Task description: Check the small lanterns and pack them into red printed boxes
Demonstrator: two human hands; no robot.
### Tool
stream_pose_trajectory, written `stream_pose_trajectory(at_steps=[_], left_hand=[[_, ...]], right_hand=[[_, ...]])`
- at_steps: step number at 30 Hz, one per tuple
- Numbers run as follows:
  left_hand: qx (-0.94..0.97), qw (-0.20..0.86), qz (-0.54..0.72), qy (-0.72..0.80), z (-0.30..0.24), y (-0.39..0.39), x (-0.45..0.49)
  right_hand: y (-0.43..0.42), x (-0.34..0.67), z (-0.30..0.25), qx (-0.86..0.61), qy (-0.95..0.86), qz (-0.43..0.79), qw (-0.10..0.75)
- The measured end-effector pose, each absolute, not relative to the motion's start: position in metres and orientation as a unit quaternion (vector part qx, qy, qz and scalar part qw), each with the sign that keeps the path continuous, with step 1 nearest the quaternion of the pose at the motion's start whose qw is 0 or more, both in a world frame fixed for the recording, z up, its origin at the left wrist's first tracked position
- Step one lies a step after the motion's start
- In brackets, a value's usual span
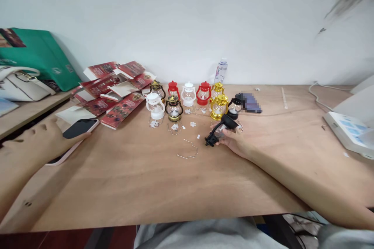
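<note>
My right hand (236, 142) grips a small black toy lantern (218, 131), tipped on its side just above the table. Its clear globe is partly hidden by my fingers. My left hand (41, 138) is at the left, thumb stretched across a pink-edged smartphone (80, 127) and apart from the other fingers. Behind stand several upright mini lanterns: white (155, 107), bronze (174, 109), red (203, 94), gold (219, 108) and another black one (236, 103). A bent wire handle (191, 153) lies in front of them, with small white tags (174, 127) and more wires nearby.
Red printed boxes (122, 111) are heaped at the left. Beyond them are a white handbag (23, 83) and a green bag (49, 56). A water bottle (221, 72) stands by the wall. A white box (349, 132) and a cable (317, 95) occupy the right side.
</note>
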State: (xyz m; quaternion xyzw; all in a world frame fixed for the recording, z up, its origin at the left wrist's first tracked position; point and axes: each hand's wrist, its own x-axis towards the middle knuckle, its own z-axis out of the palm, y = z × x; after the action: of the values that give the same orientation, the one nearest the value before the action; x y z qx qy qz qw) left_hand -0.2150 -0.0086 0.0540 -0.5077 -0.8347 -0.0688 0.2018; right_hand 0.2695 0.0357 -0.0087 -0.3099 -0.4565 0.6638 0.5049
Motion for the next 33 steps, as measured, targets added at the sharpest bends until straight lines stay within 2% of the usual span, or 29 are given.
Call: stream_pose_trajectory(at_steps=[3,4,6,9,14,20,26,31,33], left_hand=[[-0.528,0.295,-0.108,-0.789,0.062,-0.017,-0.171],[-0.551,0.336,-0.149,-0.749,0.063,-0.020,-0.153],[-0.663,0.351,-0.198,-0.631,0.060,-0.025,-0.115],[-0.840,0.269,-0.194,-0.430,0.044,-0.032,-0.057],[-0.933,0.086,-0.190,-0.295,0.007,-0.026,0.003],[-0.926,-0.017,-0.221,-0.305,-0.002,0.001,0.017],[-0.886,0.031,-0.333,-0.322,-0.001,0.002,0.019],[-0.854,0.041,-0.363,-0.371,-0.003,0.004,0.018],[-0.854,0.031,-0.374,-0.361,-0.006,0.006,0.017]], right_hand=[[0.035,0.268,-0.012,-0.345,-0.469,0.623,0.523],[0.035,0.268,-0.014,-0.355,-0.479,0.603,0.529],[0.033,0.269,-0.017,-0.362,-0.511,0.569,0.533],[0.028,0.270,-0.019,-0.360,-0.566,0.533,0.516],[0.022,0.268,-0.013,-0.372,-0.605,0.452,0.540],[0.022,0.261,-0.011,-0.378,-0.650,0.348,0.559],[0.025,0.246,-0.014,-0.326,-0.719,0.247,0.562],[0.026,0.227,-0.018,-0.240,-0.729,0.252,0.589],[0.025,0.220,-0.020,-0.195,-0.765,0.241,0.564]])
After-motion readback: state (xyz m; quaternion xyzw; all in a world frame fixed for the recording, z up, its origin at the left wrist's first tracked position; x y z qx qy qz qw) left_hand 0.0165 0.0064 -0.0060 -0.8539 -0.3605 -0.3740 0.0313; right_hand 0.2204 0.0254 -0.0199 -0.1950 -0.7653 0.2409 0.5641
